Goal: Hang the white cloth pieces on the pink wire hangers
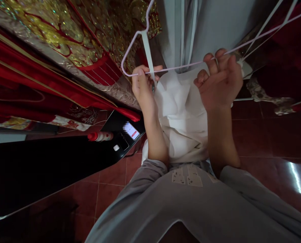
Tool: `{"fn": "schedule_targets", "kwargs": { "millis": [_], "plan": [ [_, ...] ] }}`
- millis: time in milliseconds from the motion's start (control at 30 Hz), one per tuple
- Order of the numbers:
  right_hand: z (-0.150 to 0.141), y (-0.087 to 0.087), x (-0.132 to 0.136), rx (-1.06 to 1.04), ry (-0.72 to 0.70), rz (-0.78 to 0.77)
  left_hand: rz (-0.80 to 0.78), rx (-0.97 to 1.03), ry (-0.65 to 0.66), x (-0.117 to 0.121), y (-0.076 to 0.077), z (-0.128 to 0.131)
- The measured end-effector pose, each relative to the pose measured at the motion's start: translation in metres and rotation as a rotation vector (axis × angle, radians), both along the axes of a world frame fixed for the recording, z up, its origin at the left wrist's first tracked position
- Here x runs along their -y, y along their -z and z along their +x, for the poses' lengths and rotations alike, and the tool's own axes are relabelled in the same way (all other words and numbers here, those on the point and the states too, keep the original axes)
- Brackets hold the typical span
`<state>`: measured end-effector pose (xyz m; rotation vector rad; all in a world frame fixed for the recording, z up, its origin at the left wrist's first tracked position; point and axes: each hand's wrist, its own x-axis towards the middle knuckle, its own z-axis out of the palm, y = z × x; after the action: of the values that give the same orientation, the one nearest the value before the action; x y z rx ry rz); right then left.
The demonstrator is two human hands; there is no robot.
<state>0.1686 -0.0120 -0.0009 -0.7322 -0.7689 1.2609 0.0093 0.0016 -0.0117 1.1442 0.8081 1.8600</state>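
Note:
My left hand (143, 82) is closed on the lower bar of a pale pink clothes hanger (179, 67), close to its left corner. A white strap (147, 50) loops over the hanger's notch and runs down past those fingers. My right hand (219, 79) has its fingers curled round the same bar farther right, palm partly towards me. Beneath both hands hangs a white garment (183, 101), its folds spreading down towards my lap. More thin white straps cross the hanger at upper right. The hanger's top lies outside the picture.
Red and gold sequined garments (97, 37) hang along the left. Below them stands a long black table (39, 168) with a lit phone (132, 131), a red-capped bottle (101, 136) and a small white case (116, 147). Dark red clothing (287, 67) hangs at right, above a red tiled floor (261, 138).

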Motion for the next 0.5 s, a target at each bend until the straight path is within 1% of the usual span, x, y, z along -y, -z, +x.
{"fn": "schedule_targets", "kwargs": {
  "millis": [100,167,267,367,500],
  "plan": [
    [-0.001,0.007,-0.002,0.054,0.029,-0.040,-0.046,-0.052,-0.039,0.002,0.005,-0.003],
    [-0.003,0.010,-0.004,0.026,0.008,-0.001,-0.042,-0.090,-0.055,0.002,0.010,-0.009],
    [-0.006,0.010,-0.004,-0.044,-0.031,0.064,-0.050,-0.172,-0.034,0.007,0.014,-0.021],
    [-0.007,0.008,-0.003,-0.027,-0.022,0.057,-0.083,-0.254,-0.009,0.016,0.008,-0.029],
    [-0.005,0.006,-0.002,0.021,-0.018,0.019,-0.135,-0.271,0.073,0.027,-0.014,-0.030]
  ]
}}
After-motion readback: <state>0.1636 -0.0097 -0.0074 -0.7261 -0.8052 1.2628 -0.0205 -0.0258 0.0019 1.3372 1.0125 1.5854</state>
